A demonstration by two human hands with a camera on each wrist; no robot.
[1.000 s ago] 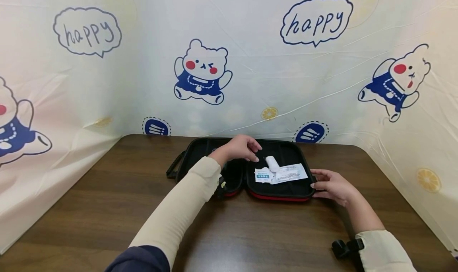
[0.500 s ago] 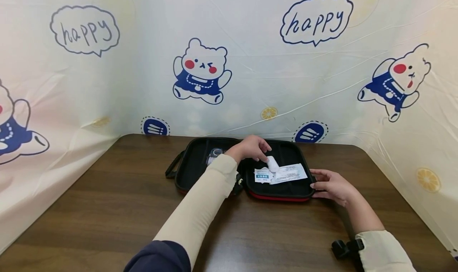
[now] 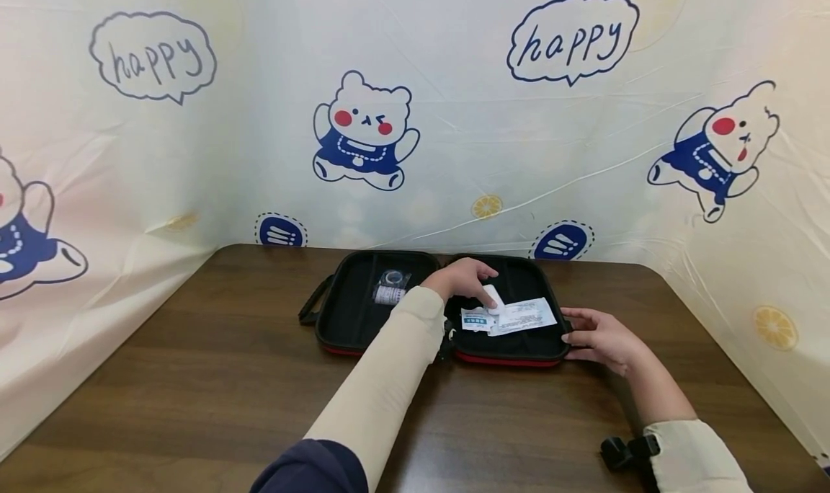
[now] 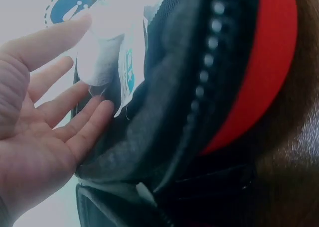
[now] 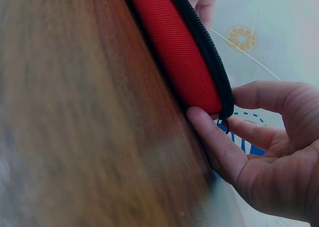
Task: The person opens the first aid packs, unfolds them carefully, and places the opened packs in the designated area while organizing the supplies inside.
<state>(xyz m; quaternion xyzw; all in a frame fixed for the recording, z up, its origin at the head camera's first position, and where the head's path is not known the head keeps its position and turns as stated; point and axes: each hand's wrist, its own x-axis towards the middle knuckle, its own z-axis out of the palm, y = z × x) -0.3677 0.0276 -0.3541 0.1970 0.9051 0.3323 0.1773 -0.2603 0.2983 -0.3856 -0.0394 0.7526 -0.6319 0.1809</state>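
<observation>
An unfolded zippered case (image 3: pixel 337 323), black inside and red outside, lies on the table. In its right half are a white bandage roll (image 4: pixel 102 60), a small white packet with teal print (image 3: pixel 477 320) and a long white printed packet (image 3: pixel 528 314). My left hand (image 3: pixel 463 278) reaches over this half, fingertips right at the bandage roll and partly covering it. In the left wrist view its fingers are nearly straight, with the thumb beside the roll's upper part. My right hand (image 3: pixel 603 340) pinches the case's right edge between thumb and fingers, close to the zipper.
A clear bag (image 3: pixel 391 287) with a ring shape and a pale item sits in the case's left half. A black strap handle (image 3: pixel 315 302) sticks out at the left. Behind the wooden table (image 3: pixel 194 378) hangs a printed cloth (image 3: pixel 441 161).
My left hand has moved right and down to the bandage roll, uncovering the clear bag in the left half. My right hand has stayed at the case's edge.
</observation>
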